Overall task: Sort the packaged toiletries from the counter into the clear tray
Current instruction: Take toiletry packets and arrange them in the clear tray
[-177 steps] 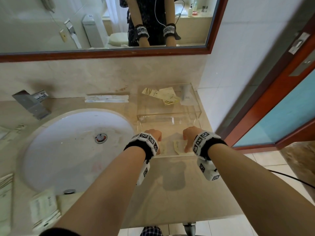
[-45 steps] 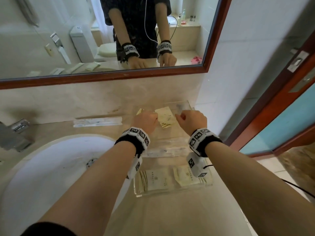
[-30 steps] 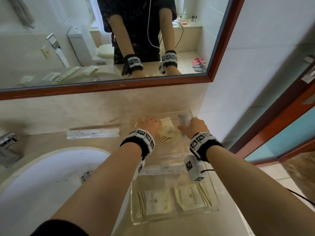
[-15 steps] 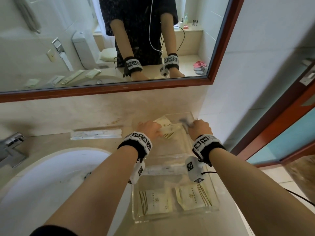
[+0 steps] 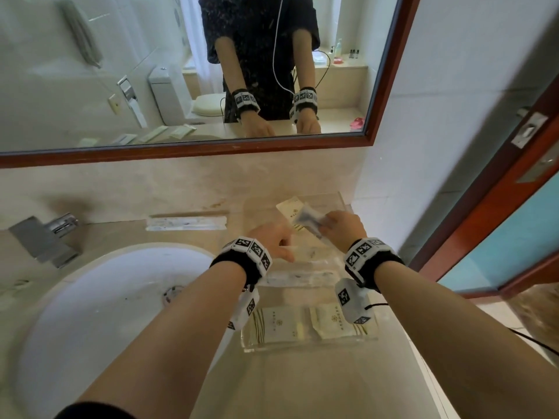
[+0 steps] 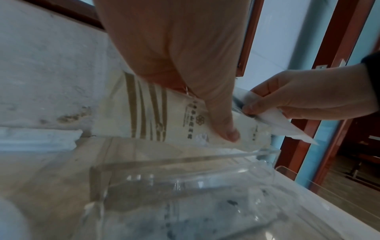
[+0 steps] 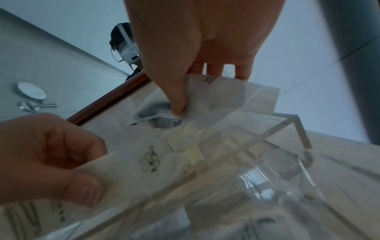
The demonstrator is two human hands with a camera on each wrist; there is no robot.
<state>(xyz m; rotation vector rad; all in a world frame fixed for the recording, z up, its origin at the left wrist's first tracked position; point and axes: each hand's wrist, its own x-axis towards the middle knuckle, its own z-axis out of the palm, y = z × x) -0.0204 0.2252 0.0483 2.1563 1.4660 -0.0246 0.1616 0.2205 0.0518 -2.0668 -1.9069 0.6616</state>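
Right hand pinches a translucent sachet; left hand grips a cream striped packet over the clear tray. Both look light, floppy, slippery. Hold by flat edges.

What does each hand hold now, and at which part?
Right hand pinches translucent sachet near its edge; left hand holds striped cream packet at its end.
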